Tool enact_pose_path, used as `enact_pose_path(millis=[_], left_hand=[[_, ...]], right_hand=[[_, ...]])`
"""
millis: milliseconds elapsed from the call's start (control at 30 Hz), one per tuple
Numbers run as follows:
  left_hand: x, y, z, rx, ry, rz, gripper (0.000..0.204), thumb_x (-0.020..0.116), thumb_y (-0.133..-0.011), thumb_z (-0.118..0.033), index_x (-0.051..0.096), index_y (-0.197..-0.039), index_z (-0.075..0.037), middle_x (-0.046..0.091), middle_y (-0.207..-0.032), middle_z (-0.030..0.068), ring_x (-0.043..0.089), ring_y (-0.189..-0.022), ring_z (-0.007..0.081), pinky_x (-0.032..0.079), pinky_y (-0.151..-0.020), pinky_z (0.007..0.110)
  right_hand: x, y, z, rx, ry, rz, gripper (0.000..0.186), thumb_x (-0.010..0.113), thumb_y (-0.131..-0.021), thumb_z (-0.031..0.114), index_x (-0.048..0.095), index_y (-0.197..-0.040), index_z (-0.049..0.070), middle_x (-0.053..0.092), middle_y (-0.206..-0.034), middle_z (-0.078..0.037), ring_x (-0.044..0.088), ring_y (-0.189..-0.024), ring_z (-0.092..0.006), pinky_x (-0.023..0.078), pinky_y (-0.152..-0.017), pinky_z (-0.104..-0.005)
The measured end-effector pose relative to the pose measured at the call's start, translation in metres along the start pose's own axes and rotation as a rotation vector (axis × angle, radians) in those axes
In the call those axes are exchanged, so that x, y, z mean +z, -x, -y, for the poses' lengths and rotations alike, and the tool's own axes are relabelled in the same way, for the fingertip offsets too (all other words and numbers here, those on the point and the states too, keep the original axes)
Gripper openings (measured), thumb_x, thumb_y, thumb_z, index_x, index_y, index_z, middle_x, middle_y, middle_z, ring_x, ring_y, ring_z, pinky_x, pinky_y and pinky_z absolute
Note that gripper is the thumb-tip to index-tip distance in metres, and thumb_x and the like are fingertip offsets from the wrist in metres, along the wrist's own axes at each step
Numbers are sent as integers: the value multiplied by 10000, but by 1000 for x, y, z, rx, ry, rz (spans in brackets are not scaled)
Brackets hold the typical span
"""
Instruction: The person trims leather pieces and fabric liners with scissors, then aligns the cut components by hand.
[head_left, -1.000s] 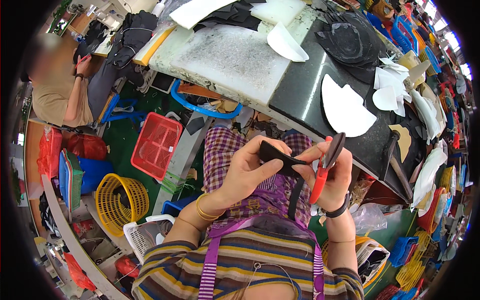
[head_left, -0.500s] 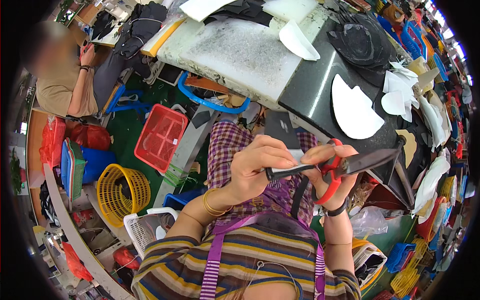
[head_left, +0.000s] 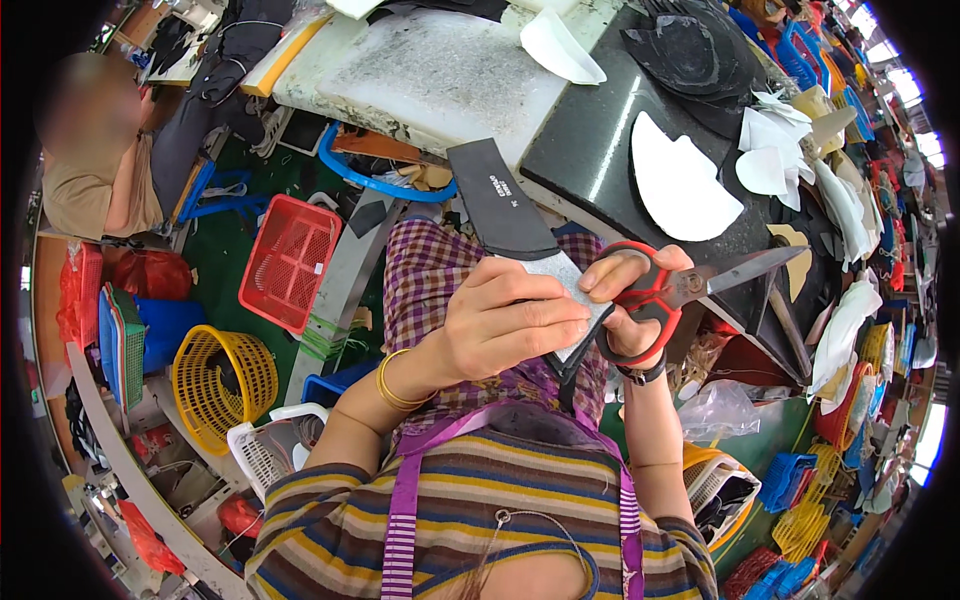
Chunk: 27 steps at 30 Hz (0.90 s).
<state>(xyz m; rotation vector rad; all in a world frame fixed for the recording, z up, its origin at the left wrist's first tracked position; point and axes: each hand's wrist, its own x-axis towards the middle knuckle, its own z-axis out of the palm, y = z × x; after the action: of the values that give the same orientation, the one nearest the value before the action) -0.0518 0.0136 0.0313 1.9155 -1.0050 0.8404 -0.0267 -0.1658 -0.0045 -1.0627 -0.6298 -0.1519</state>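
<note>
Between my hands is a long black strip of material (head_left: 502, 205) with a grey-white patch on its lower part. My left hand (head_left: 510, 315) is closed over that pale part, fingers lying across it. The strip's black end sticks out up and to the left, past my fingers. My right hand (head_left: 635, 310) has red-and-black scissors (head_left: 668, 290) by the handles, fingers through the loops. The blades point right, away from the strip. Its thumb and forefinger also pinch the strip's right edge.
A black slab (head_left: 590, 140) and a pale worn board (head_left: 430, 80) form the bench ahead. White cut pieces (head_left: 685, 180) lie on the slab. A hammer (head_left: 790, 325) rests at right. Red (head_left: 290, 262) and yellow baskets (head_left: 225, 388) stand left; another person (head_left: 100, 180) sits far left.
The strip was seen nearly edge-on and now shows its broad face, its black end swung up and left. My left hand lies flatter over it. The scissors have turned, their blades more visible.
</note>
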Motion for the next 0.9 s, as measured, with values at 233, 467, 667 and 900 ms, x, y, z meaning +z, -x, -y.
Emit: enact_pose_path(millis=[233,467,667,900], left_hand=[[7,6,-3,-367,292,-33,174,690,-699,-72,643,-867,-60,650,-830,33,610,-748,149,448,-621,263],[13,15,12,-1224,1129,-99,155,645,-816,-88,614,-916,27,634,-831,56,590,-743,86,484,-673,225],[14,2,15,-1232,1128,-125,160,651,-812,-85,612,-920,27,628,-806,45,577,-716,75,482,-645,212],[35,3,11,-305,11,109,229,584,-670,65,616,-884,-10,616,-873,154,591,-803,340,473,-751,385]], right_hand=[[7,7,6,73,4,-49,637,741,-690,10,338,-1178,89,602,-749,-113,609,-767,-271,492,-697,-366],[23,9,24,465,274,-289,575,691,-707,-43,357,-1162,68,576,-742,-47,547,-635,-93,443,-562,-202],[22,1,21,495,300,-346,575,685,-705,-56,364,-1166,65,577,-758,-44,545,-641,-86,440,-555,-190],[-8,29,22,632,327,-481,471,656,-780,34,414,-1184,36,547,-914,-43,532,-807,-96,467,-683,-245]])
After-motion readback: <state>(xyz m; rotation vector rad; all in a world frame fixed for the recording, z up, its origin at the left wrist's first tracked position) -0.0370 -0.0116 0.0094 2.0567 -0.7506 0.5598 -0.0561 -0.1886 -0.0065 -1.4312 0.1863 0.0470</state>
